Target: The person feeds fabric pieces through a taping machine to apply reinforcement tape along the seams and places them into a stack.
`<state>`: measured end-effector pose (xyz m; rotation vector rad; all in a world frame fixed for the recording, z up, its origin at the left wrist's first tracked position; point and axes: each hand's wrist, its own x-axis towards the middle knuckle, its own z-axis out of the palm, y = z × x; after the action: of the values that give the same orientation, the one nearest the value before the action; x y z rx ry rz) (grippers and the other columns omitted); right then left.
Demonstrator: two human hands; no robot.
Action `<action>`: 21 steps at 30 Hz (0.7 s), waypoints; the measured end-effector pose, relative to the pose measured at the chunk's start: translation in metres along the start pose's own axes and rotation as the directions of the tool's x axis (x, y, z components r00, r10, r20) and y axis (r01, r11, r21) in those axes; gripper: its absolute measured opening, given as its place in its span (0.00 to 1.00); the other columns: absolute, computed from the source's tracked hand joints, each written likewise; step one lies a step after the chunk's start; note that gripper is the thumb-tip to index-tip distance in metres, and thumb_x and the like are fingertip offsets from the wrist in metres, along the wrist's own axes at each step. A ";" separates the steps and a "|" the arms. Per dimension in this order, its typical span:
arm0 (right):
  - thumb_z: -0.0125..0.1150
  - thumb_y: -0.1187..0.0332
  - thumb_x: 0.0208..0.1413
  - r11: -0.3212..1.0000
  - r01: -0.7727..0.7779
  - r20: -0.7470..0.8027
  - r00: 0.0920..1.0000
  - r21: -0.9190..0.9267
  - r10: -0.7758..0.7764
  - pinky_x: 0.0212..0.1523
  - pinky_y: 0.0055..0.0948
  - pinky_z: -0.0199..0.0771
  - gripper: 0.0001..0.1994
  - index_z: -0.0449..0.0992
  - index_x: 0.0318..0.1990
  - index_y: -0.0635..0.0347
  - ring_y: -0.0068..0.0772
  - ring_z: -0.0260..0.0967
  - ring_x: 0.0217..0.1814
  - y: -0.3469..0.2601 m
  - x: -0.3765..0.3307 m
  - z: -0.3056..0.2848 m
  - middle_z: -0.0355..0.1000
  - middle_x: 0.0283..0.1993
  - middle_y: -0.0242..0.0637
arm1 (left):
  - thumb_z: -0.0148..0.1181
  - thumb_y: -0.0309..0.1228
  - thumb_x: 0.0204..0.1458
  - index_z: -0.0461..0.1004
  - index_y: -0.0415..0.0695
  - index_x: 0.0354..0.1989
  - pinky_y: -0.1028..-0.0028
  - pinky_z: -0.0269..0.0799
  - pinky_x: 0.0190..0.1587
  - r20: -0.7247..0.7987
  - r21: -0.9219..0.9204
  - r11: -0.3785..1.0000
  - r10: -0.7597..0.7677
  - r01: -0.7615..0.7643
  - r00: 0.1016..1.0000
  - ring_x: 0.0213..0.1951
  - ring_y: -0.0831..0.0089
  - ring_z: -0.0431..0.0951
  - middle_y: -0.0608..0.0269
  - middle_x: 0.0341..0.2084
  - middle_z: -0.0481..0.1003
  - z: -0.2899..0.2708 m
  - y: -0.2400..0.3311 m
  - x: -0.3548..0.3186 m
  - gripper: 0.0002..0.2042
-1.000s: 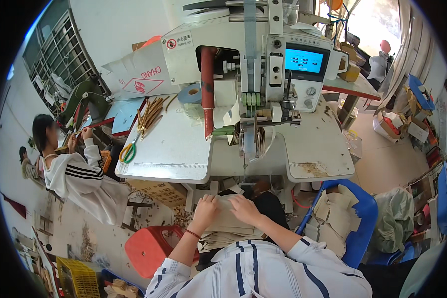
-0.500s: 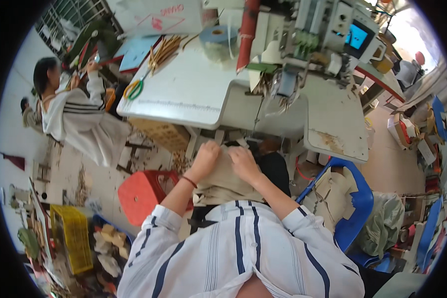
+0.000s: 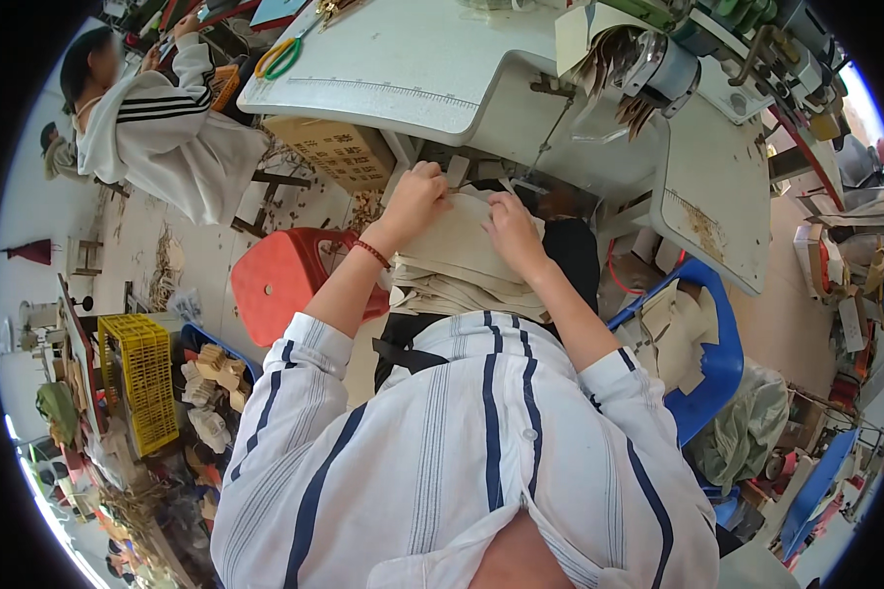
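A stack of beige flat cut pieces (image 3: 452,270) lies on my lap, its layers fanned out toward my waist. My left hand (image 3: 417,203) is at the far left edge of the stack, its fingers curled and closed on the edge of the pieces. Across from it, my right hand (image 3: 516,233) grips the far right edge, with fingers bent and thumb against the sheets. Whether each hand holds one piece or more is hidden. Dark cloth (image 3: 572,260) shows beside the stack at the right.
Ahead stands a white machine table (image 3: 383,69) with scissors (image 3: 283,59) and a machine head (image 3: 663,74). A red stool (image 3: 277,285) is at my left, a blue chair (image 3: 722,363) with beige pieces at my right. A carton (image 3: 334,152) sits under the table; a co-worker (image 3: 157,118) sits far left.
My view has tipped downward, so the table and machine sit higher in the picture and more of the stack shows. Both hands stay at the stack's far edge, a little farther apart.
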<state>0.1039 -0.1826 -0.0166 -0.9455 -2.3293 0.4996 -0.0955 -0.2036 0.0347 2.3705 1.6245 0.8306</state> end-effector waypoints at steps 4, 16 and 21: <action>0.63 0.74 0.33 0.996 -0.075 -0.043 0.996 -0.042 0.073 0.49 0.37 0.59 0.18 0.68 0.36 0.66 0.43 0.61 0.48 -0.015 0.012 -0.019 0.64 0.43 0.42 | 0.59 0.26 0.35 0.68 0.41 0.21 0.68 0.63 0.37 0.051 0.241 0.947 0.207 -0.213 0.977 0.30 0.60 0.68 0.58 0.25 0.67 -0.010 0.014 0.004 0.06; 0.61 0.70 0.42 0.952 -0.162 0.240 0.966 0.260 0.098 0.32 0.29 0.68 0.11 0.72 0.32 0.66 0.37 0.69 0.31 -0.048 0.005 -0.101 0.71 0.29 0.39 | 0.64 0.29 0.36 0.72 0.36 0.29 0.72 0.64 0.26 0.573 -0.351 0.912 0.029 0.214 0.819 0.22 0.68 0.70 0.55 0.19 0.71 -0.090 0.044 0.014 0.12; 0.58 0.71 0.47 0.618 -0.361 0.289 0.932 0.699 0.218 0.36 0.21 0.66 0.13 0.72 0.42 0.63 0.18 0.65 0.32 -0.050 -0.009 -0.102 0.72 0.31 0.36 | 0.63 0.27 0.40 0.73 0.36 0.35 0.76 0.66 0.30 0.631 -0.658 0.582 0.080 0.478 0.772 0.26 0.78 0.70 0.59 0.21 0.73 -0.079 0.035 0.007 0.13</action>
<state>0.1482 -0.2106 0.0852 -0.8658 -1.7905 1.5944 -0.1057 -0.2257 0.1179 1.4897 0.9192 0.4851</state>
